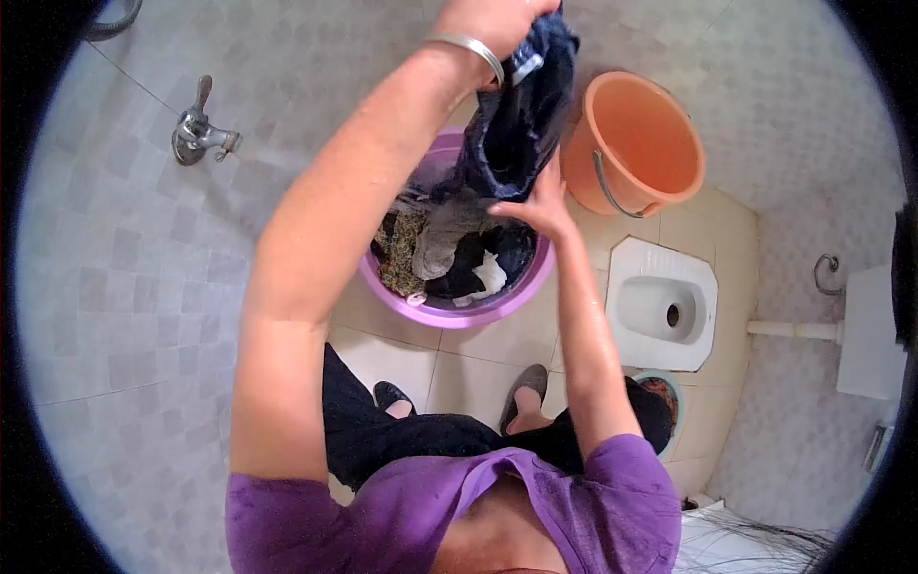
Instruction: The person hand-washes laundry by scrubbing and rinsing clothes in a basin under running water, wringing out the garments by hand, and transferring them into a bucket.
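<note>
My left hand [492, 24], raised at the top of the view, is closed on a wet dark blue garment [524, 110] that hangs down over a purple tub [464, 316]. Lower down, my right hand [540, 203] is at the garment's lower right side, its thumb stretched out to the left and the other fingers partly behind the cloth. Soaked clothes lie in the tub: a grey cloth [442, 239], a patterned greenish-brown cloth [404, 258], a white piece [490, 275] and dark fabric.
An orange bucket [645, 134] with a handle stands right of the tub. Below it a white squat toilet [660, 304] is set in the tiled floor. A metal tap [201, 134] is on the left wall. A light blue container [675, 392] sits by my leg.
</note>
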`<state>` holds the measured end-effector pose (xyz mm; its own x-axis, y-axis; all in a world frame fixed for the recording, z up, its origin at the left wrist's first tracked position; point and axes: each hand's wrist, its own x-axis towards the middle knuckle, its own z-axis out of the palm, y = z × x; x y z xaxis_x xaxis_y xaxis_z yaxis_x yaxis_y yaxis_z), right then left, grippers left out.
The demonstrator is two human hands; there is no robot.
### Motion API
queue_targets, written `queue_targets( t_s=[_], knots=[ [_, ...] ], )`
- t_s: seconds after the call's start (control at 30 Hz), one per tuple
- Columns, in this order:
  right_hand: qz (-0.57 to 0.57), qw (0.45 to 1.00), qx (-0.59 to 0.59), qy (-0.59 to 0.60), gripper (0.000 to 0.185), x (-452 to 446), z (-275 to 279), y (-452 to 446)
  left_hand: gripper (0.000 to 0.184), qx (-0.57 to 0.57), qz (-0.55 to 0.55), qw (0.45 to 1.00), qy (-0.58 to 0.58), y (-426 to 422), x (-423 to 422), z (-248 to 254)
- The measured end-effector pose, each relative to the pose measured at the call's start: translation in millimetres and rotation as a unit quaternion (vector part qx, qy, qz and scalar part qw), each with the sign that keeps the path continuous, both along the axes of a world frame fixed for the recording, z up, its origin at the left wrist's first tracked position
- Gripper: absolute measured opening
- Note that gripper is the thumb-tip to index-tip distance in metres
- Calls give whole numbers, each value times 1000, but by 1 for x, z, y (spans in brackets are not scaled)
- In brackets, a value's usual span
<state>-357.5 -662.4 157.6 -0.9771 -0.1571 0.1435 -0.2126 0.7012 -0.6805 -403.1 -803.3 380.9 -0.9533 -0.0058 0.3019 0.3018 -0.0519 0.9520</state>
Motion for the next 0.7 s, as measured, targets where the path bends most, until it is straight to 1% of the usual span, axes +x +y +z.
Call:
queue_targets(
  t_s=[0.03, 0.07, 0.1, 0.13, 0.17, 0.2, 0.23, 0.27, 0.33, 0.37, 0.4, 0.43, 0.47, 0.5, 0.53, 0.57, 0.6, 0.63, 0.67, 0.7],
  knots=[
    [-34, 997, -40, 52, 113, 4, 10, -14, 8, 89, -39, 994, -50, -4, 2, 5],
    [-33, 998, -41, 47, 113, -14, -10, -17, 8, 175, -77, 976, -102, -9, 6, 7],
    [-13, 912, -410, -10, 86, -48, -44, -21, 10, 222, -68, 963, -138, -13, 16, 7],
    [6, 692, -719, -61, 60, -66, -62, -22, 10, 221, -69, 963, -141, -23, 26, -1],
    [-62, 832, -551, -18, 54, -58, -47, -19, 16, 210, -35, 967, -141, -37, 34, -18],
    [-124, 927, -353, 26, 50, -45, -14, -17, 27, 200, 0, 970, -138, -50, 42, -37],
    [-129, 924, -359, 29, 38, -31, 17, -22, 24, 236, 24, 958, -162, -59, 49, -57],
    [-140, 918, -371, -1, 31, -34, 20, -15, 22, 270, 48, 943, -187, -66, 56, -82],
    [-131, 952, -274, -49, 28, -40, 25, -3, 25, 224, 50, 944, -237, -77, 72, -140],
    [-100, 935, -333, -75, 29, -29, 51, -8, 31, 210, 23, 936, -282, -77, 78, -172],
    [-102, 935, -330, -75, 29, -29, 52, -10, 37, 195, -3, 926, -322, -76, 84, -199],
    [-84, 943, -313, -77, 28, -31, 52, -12, 49, 139, -43, 900, -410, -74, 89, -217],
    [-64, 950, -296, -78, 27, -33, 53, -13, 62, 81, -82, 863, -492, -72, 94, -218],
    [-26, 948, -307, -83, 35, -34, 53, -13, 72, 171, -49, 824, -538, -64, 101, -218],
    [-26, 948, -305, -84, 35, -27, 58, -15, 81, 259, -15, 773, -578, -52, 107, -209],
    [4, 962, -270, -48, 36, -15, 70, -21, 88, 347, -60, 716, -603, -49, 107, -210],
    [35, 972, -233, -16, 37, -2, 80, -26, 88, 350, -61, 713, -604, -46, 107, -217],
    [61, 969, -238, -17, 36, 12, 90, -31, 88, 432, -166, 693, -554, -44, 107, -227],
    [85, 966, -244, -17, 35, 24, 95, -36, 88, 503, -268, 659, -491, -41, 107, -232],
    [109, 958, -262, -27, 37, 34, 94, -38, 98, 547, -300, 675, -393, -33, 108, -235]
  ],
)
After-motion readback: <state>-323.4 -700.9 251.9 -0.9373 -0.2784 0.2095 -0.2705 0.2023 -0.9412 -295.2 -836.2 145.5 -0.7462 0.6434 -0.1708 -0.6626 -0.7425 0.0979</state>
